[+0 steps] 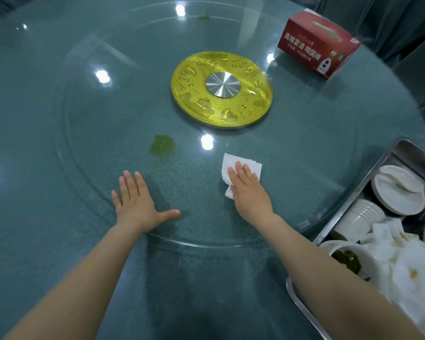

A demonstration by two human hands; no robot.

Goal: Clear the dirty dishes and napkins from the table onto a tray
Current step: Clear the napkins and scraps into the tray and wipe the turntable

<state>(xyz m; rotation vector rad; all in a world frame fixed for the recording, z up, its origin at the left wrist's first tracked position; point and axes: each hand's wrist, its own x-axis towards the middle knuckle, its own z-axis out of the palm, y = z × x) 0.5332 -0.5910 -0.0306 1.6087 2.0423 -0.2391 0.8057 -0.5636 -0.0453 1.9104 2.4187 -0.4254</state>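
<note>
Pressing flat, right hand (249, 190) covers crumpled white napkin (233, 165).

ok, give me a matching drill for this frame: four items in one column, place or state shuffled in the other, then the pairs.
Column 1:
1. white napkin
2. red tissue box
3. stack of paper cups
4. green smear

Column 2:
A. lying on its side in the metal tray
B. on the glass turntable, between the gold disc and the left hand
C. pressed flat under the right hand
D. standing at the far right of the table

Pairs: 1-C, 2-D, 3-A, 4-B
</note>
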